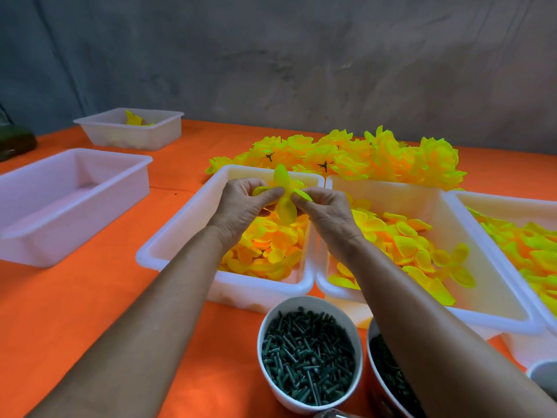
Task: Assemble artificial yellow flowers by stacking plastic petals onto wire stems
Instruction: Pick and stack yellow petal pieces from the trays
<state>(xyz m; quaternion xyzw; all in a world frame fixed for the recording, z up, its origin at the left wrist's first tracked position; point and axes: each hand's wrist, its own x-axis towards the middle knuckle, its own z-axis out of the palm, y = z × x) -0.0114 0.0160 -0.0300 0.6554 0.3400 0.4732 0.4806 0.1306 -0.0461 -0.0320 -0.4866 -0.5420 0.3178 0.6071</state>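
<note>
My left hand [241,206] and my right hand [327,211] meet over the middle white bin [177,233] and both pinch one yellow petal piece [284,196], its lobes spreading up and down between my fingertips. Below it the bin holds loose yellow-orange petals [268,245]. A second bin [488,309] to the right holds larger yellow petals [407,239]. A white bowl [271,315] of dark green stem pegs [307,354] stands near me. No stem is visible in my hands.
Finished yellow flowers [361,155] lie heaped behind the bins. An empty white bin [69,200] sits at left, a smaller one [132,129] far left. A third petal bin [512,212] and a second bowl [388,384] are at right. The table has an orange cloth [75,297].
</note>
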